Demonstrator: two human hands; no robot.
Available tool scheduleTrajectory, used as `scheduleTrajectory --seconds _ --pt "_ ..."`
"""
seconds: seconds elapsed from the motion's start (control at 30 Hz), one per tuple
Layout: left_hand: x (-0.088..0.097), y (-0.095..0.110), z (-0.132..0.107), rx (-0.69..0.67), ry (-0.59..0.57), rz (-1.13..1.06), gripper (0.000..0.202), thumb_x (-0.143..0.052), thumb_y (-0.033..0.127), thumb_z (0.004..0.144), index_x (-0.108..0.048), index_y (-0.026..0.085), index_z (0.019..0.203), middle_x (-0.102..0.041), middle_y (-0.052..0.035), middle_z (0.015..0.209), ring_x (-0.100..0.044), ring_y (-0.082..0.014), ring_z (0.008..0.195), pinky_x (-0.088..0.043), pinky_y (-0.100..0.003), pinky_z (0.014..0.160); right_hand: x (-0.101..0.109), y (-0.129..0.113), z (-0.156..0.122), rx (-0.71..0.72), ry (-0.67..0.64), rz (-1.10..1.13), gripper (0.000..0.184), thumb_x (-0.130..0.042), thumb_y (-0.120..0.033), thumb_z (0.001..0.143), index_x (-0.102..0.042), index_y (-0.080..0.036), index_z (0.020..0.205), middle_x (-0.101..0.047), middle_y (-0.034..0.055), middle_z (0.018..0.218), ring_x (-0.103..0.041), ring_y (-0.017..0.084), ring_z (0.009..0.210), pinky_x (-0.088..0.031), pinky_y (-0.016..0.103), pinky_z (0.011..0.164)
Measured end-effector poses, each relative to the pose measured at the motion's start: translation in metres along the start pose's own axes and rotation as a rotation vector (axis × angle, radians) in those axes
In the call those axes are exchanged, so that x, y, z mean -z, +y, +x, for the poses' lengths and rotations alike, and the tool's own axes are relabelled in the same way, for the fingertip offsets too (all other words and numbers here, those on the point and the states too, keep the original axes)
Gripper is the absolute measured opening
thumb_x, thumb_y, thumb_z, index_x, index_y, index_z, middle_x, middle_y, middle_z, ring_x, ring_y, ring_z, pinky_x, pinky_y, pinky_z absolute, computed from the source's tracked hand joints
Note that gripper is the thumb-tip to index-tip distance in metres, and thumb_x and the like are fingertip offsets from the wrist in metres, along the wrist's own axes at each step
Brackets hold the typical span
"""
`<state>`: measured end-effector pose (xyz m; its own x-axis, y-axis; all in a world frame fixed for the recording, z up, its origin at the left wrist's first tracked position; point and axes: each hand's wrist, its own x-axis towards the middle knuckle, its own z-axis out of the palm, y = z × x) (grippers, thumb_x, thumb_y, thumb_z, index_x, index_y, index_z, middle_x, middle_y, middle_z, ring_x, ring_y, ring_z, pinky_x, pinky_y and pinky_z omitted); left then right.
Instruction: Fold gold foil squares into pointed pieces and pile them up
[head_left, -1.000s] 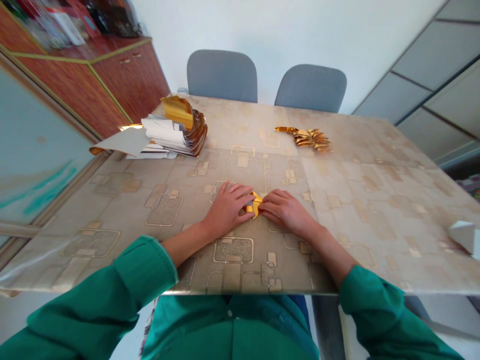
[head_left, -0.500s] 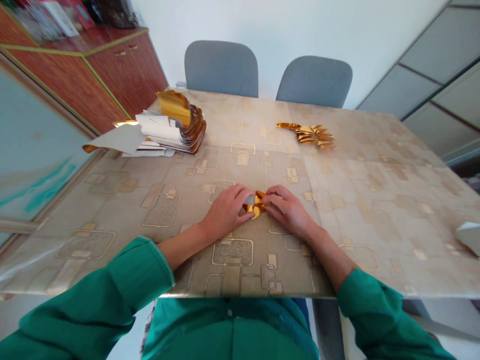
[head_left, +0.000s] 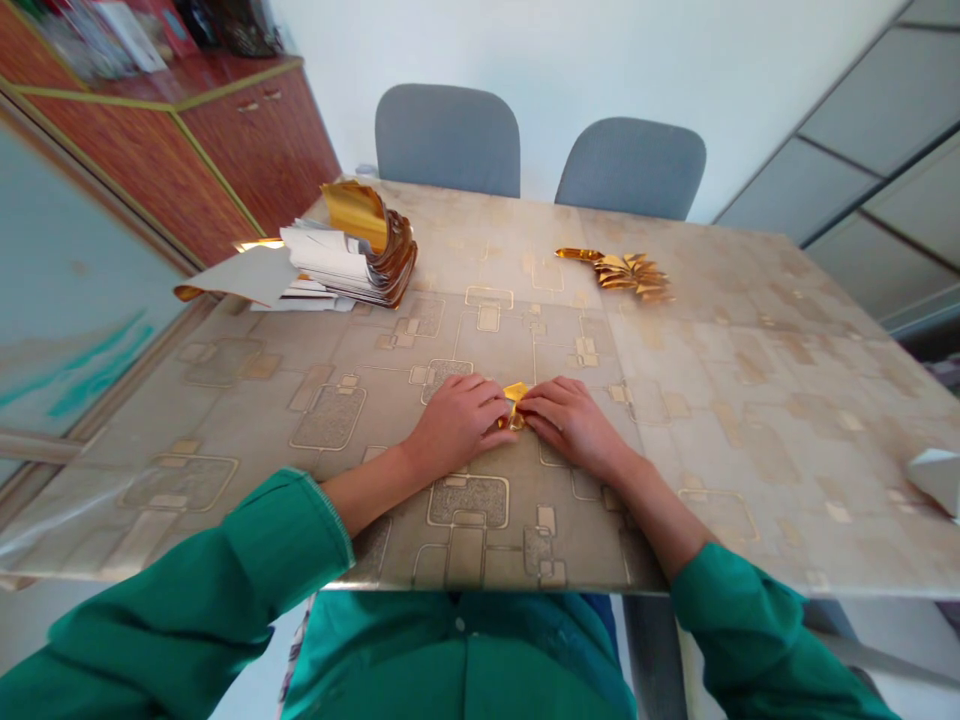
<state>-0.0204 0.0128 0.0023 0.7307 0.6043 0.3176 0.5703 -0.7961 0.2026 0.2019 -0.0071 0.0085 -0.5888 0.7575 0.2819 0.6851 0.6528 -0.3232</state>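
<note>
A small folded piece of gold foil paper [head_left: 514,404] sits on the table between my hands, partly hidden by my fingers. My left hand [head_left: 457,425] holds its left side, and my right hand [head_left: 571,426] holds its right side, both fingertips pressing it against the patterned tabletop [head_left: 480,345]. Farther off lies a stack of folded gold-and-white paper pieces [head_left: 390,265], and to its right a joined gold folded strip [head_left: 622,273]. Neither hand touches these.
Loose white sheets [head_left: 247,277] lie beside the stack at the table's far left. A white paper object [head_left: 936,480] sits at the right edge of the view. Two grey chairs [head_left: 448,140] stand beyond the table, and a wooden cabinet [head_left: 255,150] stands at the far left.
My fingers have closed further over the gold piece, so less of it shows and its white side is hidden. The view has shifted slightly, and my hands stay in about the same place.
</note>
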Motion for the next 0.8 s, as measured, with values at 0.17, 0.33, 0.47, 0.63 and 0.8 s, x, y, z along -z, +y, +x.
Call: scheduleTrajectory --seconds 0.17,0.33,0.47,0.63,0.8 --pt "0.003 0.002 -0.002 -0.051 -0.024 0.093 0.021 -0.066 0.040 0.091 -0.067 0.019 0.091 -0.067 -0.0047 0.098 -0.057 -0.0225 0.092 -0.042 -0.034 0.077 0.005 -0.006 -0.002 -0.021 -0.043 -0.008 0.017 -0.056 -0.026 0.096 -0.069 -0.019 0.104 -0.068 0.0063 0.099 -0.055 0.020 0.094 -0.042 0.036 0.087" --pt "0.000 -0.001 -0.002 -0.090 0.006 0.156 0.014 -0.059 0.027 0.096 -0.067 0.017 0.102 -0.069 -0.0052 0.095 -0.060 -0.0216 0.088 -0.044 -0.033 0.076 0.008 -0.003 -0.006 -0.004 -0.059 -0.001 0.019 -0.062 -0.031 0.093 -0.069 -0.020 0.107 -0.066 0.0064 0.100 -0.054 0.020 0.095 -0.042 0.036 0.087" --pt "-0.003 -0.005 -0.003 -0.047 0.046 0.138 0.017 -0.058 0.028 0.096 -0.064 0.014 0.103 -0.069 -0.0061 0.093 -0.062 -0.0211 0.086 -0.047 -0.032 0.075 0.006 0.002 -0.006 0.033 -0.045 -0.001 0.020 -0.060 -0.030 0.094 -0.069 -0.021 0.109 -0.066 0.0074 0.100 -0.054 0.022 0.097 -0.043 0.039 0.089" --pt "-0.005 -0.010 -0.006 -0.165 0.060 0.192 0.012 -0.054 0.017 0.097 -0.065 0.017 0.101 -0.070 -0.0053 0.106 -0.063 -0.0208 0.093 -0.049 -0.031 0.078 0.002 0.005 -0.003 0.063 -0.015 0.048 0.020 -0.053 -0.029 0.098 -0.069 -0.019 0.107 -0.066 0.0092 0.101 -0.055 0.021 0.096 -0.050 0.037 0.086" --pt "-0.009 -0.012 -0.006 -0.125 0.127 0.183 0.015 -0.055 0.022 0.098 -0.064 0.016 0.108 -0.070 -0.0052 0.097 -0.064 -0.0193 0.087 -0.050 -0.029 0.074 0.002 0.008 -0.001 0.096 -0.007 0.030 0.021 -0.052 -0.031 0.099 -0.068 -0.021 0.109 -0.067 0.0084 0.107 -0.057 0.021 0.099 -0.051 0.038 0.088"
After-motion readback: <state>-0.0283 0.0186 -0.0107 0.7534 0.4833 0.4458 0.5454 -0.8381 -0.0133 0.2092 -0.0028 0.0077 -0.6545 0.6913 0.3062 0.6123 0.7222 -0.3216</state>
